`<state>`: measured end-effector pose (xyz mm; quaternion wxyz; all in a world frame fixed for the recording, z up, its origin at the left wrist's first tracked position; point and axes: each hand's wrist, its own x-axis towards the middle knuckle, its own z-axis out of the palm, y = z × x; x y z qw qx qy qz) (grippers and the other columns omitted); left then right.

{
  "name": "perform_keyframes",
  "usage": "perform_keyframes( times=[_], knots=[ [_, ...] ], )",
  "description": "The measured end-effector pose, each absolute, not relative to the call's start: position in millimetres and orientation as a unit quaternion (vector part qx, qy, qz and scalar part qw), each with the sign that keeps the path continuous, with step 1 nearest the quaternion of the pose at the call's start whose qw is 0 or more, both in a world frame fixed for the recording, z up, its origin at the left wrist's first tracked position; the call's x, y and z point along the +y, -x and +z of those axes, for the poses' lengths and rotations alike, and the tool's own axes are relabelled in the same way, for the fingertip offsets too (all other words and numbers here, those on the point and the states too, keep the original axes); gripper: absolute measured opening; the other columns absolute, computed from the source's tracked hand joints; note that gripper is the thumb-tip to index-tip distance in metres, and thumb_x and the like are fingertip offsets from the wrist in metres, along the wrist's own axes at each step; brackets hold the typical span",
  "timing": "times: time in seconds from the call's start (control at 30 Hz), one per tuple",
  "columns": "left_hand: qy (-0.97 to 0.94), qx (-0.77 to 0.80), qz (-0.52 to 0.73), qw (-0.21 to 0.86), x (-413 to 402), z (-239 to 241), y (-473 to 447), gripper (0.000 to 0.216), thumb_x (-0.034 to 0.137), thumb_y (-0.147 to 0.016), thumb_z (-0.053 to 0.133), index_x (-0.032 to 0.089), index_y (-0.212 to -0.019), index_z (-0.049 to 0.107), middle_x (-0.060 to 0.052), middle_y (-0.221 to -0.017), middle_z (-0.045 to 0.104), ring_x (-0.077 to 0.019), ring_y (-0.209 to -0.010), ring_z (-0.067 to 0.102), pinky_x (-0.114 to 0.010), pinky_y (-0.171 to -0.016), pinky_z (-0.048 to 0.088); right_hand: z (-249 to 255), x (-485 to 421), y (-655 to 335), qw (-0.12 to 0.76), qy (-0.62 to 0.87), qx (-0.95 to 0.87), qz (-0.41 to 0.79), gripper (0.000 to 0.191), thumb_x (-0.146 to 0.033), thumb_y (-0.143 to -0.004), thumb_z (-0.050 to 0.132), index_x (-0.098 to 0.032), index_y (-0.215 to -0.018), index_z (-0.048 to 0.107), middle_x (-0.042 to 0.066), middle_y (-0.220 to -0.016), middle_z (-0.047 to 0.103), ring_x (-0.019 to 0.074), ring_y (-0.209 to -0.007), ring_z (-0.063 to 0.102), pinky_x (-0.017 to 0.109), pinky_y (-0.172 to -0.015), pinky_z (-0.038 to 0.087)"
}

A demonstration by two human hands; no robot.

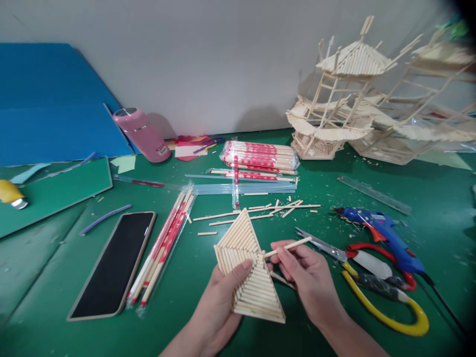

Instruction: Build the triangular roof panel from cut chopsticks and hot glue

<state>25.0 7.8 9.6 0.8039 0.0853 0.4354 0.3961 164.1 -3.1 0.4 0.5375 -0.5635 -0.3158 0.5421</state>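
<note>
My left hand (219,302) grips a pyramid-shaped roof piece (247,267) made of glued wooden sticks, with the thumb pressed on its middle ridge. My right hand (308,277) pinches a short wooden stick (288,246) between thumb and fingers, with one end of the stick touching the roof piece's right face. Both hands are low in the middle of the view, above the green table (334,183).
Scissors with yellow and red handles (372,277) and a blue glue gun (383,233) lie at the right. A phone (115,263) and wrapped chopsticks (163,248) lie at the left. Loose sticks (260,210), a chopstick pack (260,156), a pink bottle (141,134), a ruler (374,194) and stick pagoda models (334,104) are behind.
</note>
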Motion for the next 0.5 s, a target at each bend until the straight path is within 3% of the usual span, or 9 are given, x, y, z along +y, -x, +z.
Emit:
perform_keyframes(
  times=[0.5],
  knots=[
    [-0.076, 0.441, 0.398, 0.800, 7.9, 12.7, -26.5, 0.034, 0.014, -0.067, 0.070, 0.008, -0.100, 0.063, -0.014, -0.085, 0.071, -0.0264, -0.084, 0.066, -0.035, -0.083, 0.050, -1.5, -2.7, -164.3, 0.535, 0.563, -0.320, 0.543, 0.031, -0.043, -0.069, 0.066, -0.015, -0.081, 0.068, 0.003, -0.061, 0.063, 0.0078, -0.045, 0.046, 0.021, -0.041, 0.039]
  ],
)
